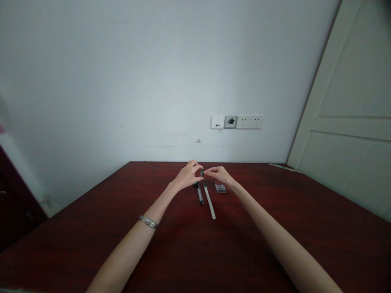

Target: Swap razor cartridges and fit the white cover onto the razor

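Observation:
Above the far part of the table, my left hand (188,175) pinches a small, thin teal and dark piece (202,173) between thumb and finger. From the other side, my right hand (220,174) has its fingertips pressed together at the same piece; its exact kind is too small to make out. Below the left hand lies a slim grey and black tool (200,195) with a dark head, like a razor. Beside it rests a long pale flat handle (209,202) with a hole in its near end. A small clear pack (220,187) lies under the right hand, partly covered.
The dark red wooden table (171,248) reaches back to a white wall (171,81). Several sockets and plates (244,122) are set in that wall. A pale panelled door (351,110) stands at the right, and a thin strip (284,167) lies along the table's far right edge.

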Action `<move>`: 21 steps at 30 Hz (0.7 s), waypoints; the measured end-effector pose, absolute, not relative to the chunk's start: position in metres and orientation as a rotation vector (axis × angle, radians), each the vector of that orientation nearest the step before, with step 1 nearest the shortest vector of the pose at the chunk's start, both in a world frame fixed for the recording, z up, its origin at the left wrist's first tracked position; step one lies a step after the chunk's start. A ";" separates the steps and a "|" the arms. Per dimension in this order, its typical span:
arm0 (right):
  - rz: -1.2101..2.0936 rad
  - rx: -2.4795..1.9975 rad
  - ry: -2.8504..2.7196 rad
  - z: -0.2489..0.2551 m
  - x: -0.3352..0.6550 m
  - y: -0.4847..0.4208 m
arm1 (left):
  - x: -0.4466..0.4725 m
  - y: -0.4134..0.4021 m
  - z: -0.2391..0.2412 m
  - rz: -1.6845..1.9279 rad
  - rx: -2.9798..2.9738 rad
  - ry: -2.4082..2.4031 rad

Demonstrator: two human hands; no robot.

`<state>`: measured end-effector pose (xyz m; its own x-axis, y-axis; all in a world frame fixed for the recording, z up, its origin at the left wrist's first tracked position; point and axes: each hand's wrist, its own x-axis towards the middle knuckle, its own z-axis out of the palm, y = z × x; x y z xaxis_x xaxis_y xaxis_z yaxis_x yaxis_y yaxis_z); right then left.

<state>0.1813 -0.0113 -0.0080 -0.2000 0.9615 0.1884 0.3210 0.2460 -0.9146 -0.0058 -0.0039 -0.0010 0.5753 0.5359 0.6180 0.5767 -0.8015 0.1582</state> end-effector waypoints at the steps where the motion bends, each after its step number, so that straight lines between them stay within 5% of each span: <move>1: 0.976 -1.201 -1.686 -0.007 0.180 -0.012 | -0.005 -0.005 -0.001 -1.032 -2.726 -0.962; 21: 0.952 -1.214 -1.696 -0.008 0.183 -0.009 | -0.006 -0.003 -0.003 -1.041 -2.748 -0.999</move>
